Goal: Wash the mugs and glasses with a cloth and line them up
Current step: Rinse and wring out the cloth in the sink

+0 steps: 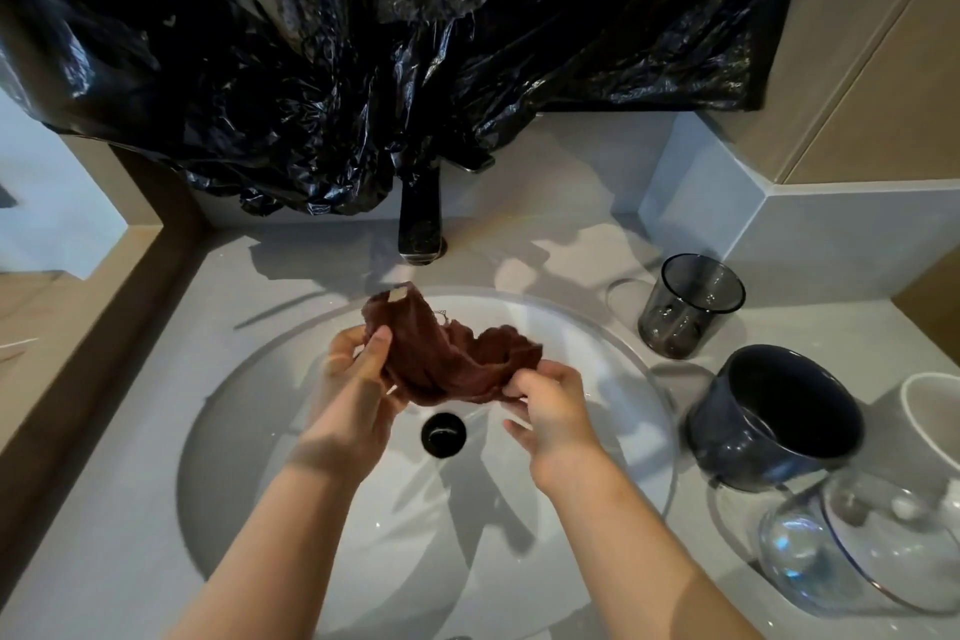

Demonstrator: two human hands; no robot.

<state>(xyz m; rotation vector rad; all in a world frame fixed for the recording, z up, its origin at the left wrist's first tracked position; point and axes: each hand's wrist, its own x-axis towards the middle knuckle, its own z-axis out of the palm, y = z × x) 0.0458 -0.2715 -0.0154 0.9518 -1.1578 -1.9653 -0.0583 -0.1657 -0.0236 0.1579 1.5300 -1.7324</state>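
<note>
With both the left hand and the right hand pinching the brown cloth, fingers clamped on it, spread it flat under the faucet for an even soak.

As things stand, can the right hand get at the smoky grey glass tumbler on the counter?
Probably yes, once freed: the right hand grips the brown cloth with the left hand, and bare counter lies between it and the smoky grey glass tumbler.
</note>
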